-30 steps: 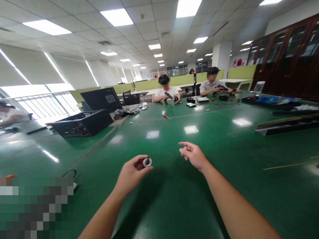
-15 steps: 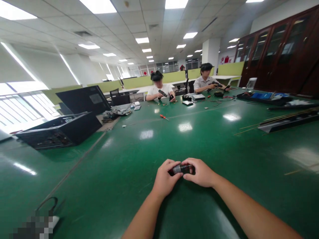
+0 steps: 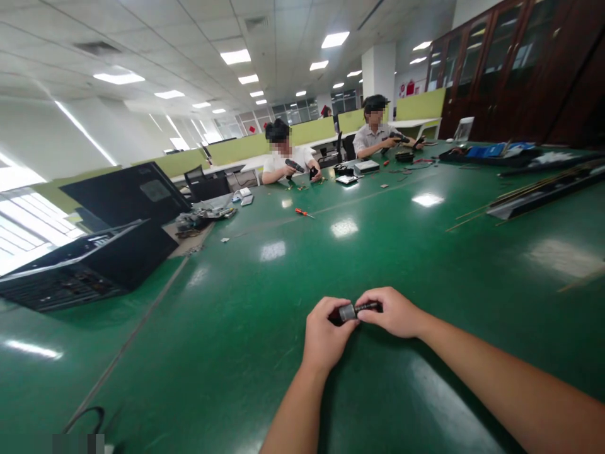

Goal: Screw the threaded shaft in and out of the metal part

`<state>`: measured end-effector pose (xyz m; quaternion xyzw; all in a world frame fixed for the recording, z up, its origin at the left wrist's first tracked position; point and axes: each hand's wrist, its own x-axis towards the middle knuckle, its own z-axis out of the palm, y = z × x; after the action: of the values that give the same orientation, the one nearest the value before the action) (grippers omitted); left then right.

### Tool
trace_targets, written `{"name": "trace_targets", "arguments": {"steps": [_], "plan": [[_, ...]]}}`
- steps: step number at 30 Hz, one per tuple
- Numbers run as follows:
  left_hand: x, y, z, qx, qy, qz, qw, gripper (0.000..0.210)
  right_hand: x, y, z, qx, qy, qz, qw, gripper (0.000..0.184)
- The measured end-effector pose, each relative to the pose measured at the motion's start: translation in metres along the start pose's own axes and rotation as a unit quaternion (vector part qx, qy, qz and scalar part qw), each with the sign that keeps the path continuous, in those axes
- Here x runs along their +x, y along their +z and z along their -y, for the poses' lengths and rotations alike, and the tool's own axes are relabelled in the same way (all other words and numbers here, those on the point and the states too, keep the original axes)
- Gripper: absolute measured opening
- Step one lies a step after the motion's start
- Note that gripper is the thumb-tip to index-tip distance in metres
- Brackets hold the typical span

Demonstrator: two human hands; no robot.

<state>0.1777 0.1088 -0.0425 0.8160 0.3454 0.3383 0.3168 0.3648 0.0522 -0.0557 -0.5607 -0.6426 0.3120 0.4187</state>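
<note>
It's tight work out over the green counter [image 3: 222, 353], toward its near edge and a touch right of the middle! The left hand [image 3: 326, 335] is wrapped round a dark cylinder [image 3: 347, 313], thumb on the near side, fingers curled over the far side, and the grey end pokes out toward the right hand [image 3: 397, 313]. That right hand has a narrow pinch on a slim, dark, ridged shaft [image 3: 368, 307], thumb and fingertips in close. Shaft meets grey end right there, in the small gap between the two hands, cylinder and shaft lying nearly in line; whether they are one piece or two, I can't tell. Neither hand is spread wide.

Look up the counter: an orange screwdriver [image 3: 301, 212] lies alone, nearer the far edge. Over toward the left edge there's a big dark case [image 3: 146, 258], open at the top, a dark panel [image 3: 125, 192] leaning behind it and a heap of parts [image 3: 202, 217] just beside. At the far edge, one co-worker [image 3: 301, 154] grips a drill [image 3: 293, 165]; another co-worker [image 3: 371, 137], farther right, has a second drill [image 3: 399, 137]. Out by the far right corner, a clear cup [image 3: 464, 130] and a dark tray [image 3: 456, 156] with blue stuff in it. Near the right edge, a long metal channel [image 3: 532, 197] with thin yellow rods alongside.
</note>
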Motion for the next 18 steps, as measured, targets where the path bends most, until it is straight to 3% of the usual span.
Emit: {"name": "trace_targets", "arguments": {"steps": [4,9,18], "plan": [[0.002,0.001,0.000,0.006,-0.004,-0.002,1.000,0.029,0.003,0.003,-0.002,-0.006,0.013,-0.028,1.000,0.017],[0.007,0.003,0.001,0.006,0.006,0.001,1.000,0.027,0.003,0.002,-0.002,-0.025,-0.002,-0.021,0.999,0.016],[0.014,-0.001,0.000,0.025,-0.035,0.035,0.998,0.024,0.008,-0.007,-0.002,-0.034,-0.021,-0.024,0.999,0.014]]}}
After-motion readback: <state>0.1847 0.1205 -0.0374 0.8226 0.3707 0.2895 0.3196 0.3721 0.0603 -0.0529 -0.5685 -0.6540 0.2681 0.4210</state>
